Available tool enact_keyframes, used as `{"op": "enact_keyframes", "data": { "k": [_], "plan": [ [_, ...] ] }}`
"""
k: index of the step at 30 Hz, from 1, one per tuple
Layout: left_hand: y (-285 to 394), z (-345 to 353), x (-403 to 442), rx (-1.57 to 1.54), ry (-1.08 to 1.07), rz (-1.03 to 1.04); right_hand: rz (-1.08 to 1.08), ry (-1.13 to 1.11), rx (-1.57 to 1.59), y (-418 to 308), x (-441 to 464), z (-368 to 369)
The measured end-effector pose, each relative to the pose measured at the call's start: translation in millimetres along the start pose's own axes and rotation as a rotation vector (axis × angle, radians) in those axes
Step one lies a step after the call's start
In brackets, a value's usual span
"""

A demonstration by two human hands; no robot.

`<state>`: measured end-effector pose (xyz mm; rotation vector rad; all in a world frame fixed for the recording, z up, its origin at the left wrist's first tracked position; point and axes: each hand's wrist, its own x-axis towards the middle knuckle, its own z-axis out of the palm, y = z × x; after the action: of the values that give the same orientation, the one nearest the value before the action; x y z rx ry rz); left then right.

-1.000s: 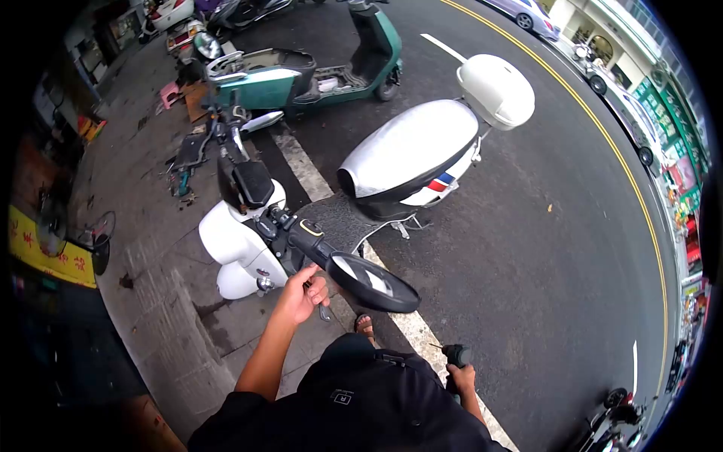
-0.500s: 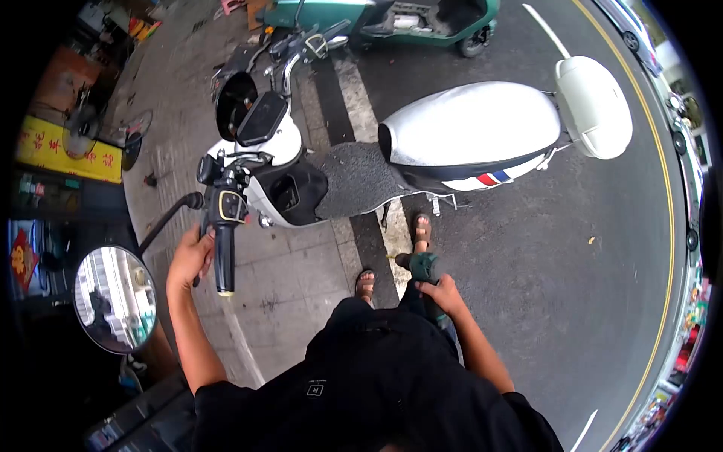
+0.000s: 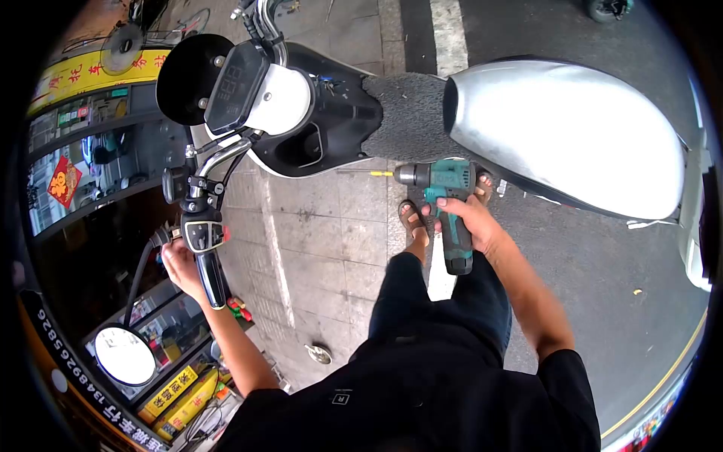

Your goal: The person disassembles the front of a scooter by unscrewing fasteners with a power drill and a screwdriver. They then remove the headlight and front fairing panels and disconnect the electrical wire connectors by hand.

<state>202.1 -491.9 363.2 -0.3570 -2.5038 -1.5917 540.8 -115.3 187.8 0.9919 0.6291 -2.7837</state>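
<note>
My right hand [image 3: 474,218] is wrapped round the handle of a teal and black cordless drill [image 3: 450,181]. A long thin drill bit [image 3: 381,173] with a yellow collar points left from its chuck, just below the scooter's footboard mat [image 3: 407,113]. At the handlebar, my left hand [image 3: 183,267] has its fingers curled beside the black grip [image 3: 212,279], close to the base of the mirror stem [image 3: 139,275]. What those fingers pinch is hidden. The white electric scooter [image 3: 280,99] stands upright before me, its dash display [image 3: 237,90] near the handlebar.
A round mirror [image 3: 126,355] sticks out at lower left. The silver-covered seat [image 3: 565,139] extends to the right. Shop shelves and a yellow sign [image 3: 98,74] line the left side. A metal disc [image 3: 318,354] lies on the paving [image 3: 324,248]; my sandalled feet stand below the scooter.
My right hand has raised the drill from beside my leg towards the scooter, bit now pointing left. The left hand stays by the handlebar, slightly shifted. The camera view has come closer and turned.
</note>
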Motion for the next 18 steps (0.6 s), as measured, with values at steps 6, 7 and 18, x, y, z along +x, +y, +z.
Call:
{"op": "enact_keyframes", "data": {
  "k": [6,7,18],
  "plan": [
    [-114.1,-4.1,-59.3,-0.243,0.193,-0.544,-0.109,-0.1,-0.048,-2.3,51.0,38.9],
    [-97.8,35.8,-73.1,-0.159,0.091,-0.505,-0.153,-0.129,-0.059,1.0,56.9,47.4],
    [-77.3,206.8,-24.6,-0.054,-0.307,-0.039,-0.279,-0.084,0.014,32.2,86.7,79.5]
  ]
}}
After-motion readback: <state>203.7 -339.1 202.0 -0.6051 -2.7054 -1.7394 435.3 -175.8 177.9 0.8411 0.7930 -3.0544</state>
